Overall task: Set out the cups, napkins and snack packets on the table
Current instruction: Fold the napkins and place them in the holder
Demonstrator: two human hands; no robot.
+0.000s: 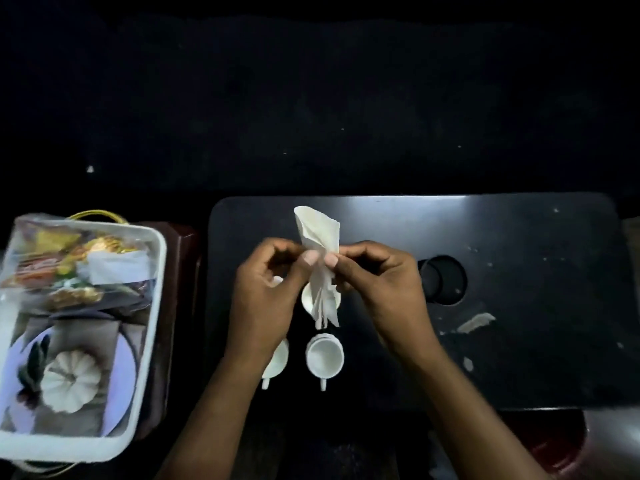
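Between both thumbs, a white napkin [320,261], pinched at its middle by left hand [268,289] and right hand [377,282], held upright over the dark table [519,358]. Below the hands, white cups [325,358] standing with handles pointing near. Far left of the left hand, snack packets [62,258] inside a clear bag [79,334]; print blurred, unreadable.
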